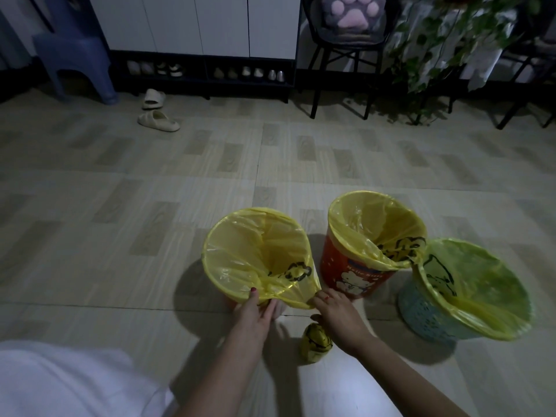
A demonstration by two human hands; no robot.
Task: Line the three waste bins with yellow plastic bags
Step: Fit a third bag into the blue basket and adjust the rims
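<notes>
Both hands are down at the near rim of the closest bin. The left hand (255, 311) has its thumb hooked up over the bunched edge of the yellow bag (258, 251) while the other fingers (268, 308) lie fairly straight, together, against the bin wall just under the rim, so it's pinching the gathered plastic there. The right hand (337, 314) is right beside it on the same gathered bit, fingers curled and pinching the bag's edge where it pulls to a point over the rim. The closest bin (278, 308) itself is nearly all hidden by the bag and hands, only a pale sliver shows between them.

Between the forearms, on the floor (150, 176) just behind the right wrist, sits a small roll of yellow bags (316, 341) with black print on it.

Readable writing: the orange bin (346, 275), just right of the closest one and a bit further out, has a cartoon cat and "Hello Kitty" on its side, kinda small and dim. Its liner (376, 227) is folded over the rim with a knotted bunch at the right.

Touching that one, further right, is a blue-green perforated bin (433, 317), also lined in yellow (475, 281).

All three bags are thin, see-through, crinkly, with a black outline drawing printed on them. I can't make out any words on them.
</notes>
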